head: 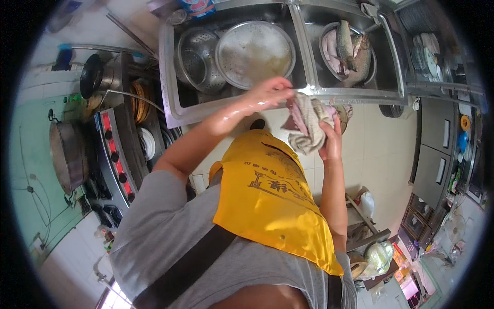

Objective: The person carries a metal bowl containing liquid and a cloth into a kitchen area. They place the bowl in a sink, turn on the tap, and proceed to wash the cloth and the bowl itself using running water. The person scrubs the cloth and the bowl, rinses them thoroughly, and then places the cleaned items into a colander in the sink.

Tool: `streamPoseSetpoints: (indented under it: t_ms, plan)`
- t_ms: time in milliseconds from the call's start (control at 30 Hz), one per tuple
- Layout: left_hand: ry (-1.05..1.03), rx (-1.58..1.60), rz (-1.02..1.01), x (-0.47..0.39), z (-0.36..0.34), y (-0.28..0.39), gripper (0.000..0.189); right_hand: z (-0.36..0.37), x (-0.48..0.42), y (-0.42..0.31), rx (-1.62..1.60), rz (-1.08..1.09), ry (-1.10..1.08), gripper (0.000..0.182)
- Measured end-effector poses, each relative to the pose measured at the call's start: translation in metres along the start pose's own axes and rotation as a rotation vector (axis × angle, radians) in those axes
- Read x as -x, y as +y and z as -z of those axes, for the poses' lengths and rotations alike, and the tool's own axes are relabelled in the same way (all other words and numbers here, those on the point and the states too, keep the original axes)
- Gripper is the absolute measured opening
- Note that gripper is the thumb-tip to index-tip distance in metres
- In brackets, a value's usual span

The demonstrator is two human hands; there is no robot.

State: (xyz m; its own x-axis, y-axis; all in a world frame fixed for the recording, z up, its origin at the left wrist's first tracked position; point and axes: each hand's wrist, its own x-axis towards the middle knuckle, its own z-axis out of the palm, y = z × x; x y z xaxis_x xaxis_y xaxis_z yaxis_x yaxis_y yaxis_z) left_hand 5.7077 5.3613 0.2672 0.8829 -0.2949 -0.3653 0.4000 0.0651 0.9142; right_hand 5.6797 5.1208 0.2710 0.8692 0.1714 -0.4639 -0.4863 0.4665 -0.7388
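A bundle of striped beige and pink cloths [308, 121] hangs in front of the sink's front rim. My right hand [330, 140] grips this bundle from the right, thumb and fingers around its edge. Bent loosely, with gaps between the fingers, my left hand [270, 92] is at the bundle's upper left; its fingertips come close to the cloth, and contact is unclear. Wet shine shows on the left wrist. Beyond that hand, a round metal basin [254, 54] of cloudy, foamy water stands in the left bowl of a stainless steel sink [231, 101].
A perforated metal colander [198, 60] lies left of the basin. In the right bowl, several fish [349, 48] fill a metal basin [373, 73]. A gas stove [115, 150] stands at left, grey cabinets [436, 146] at right. A wooden stool [364, 216] is low right.
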Motion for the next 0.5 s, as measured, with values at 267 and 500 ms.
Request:
streamPoseSetpoints:
  t_ms: [267, 500]
  plan:
    - [1.166, -1.187, 0.071, 0.04, 0.241, -0.047, 0.06, 0.07, 0.001, -0.011, -0.096, -0.055, 0.198, 0.048]
    - [1.04, -1.2, 0.191, 0.016, 0.272, -0.083, 0.028, 0.08, 0.029, -0.013, -0.031, -0.011, 0.259, 0.045]
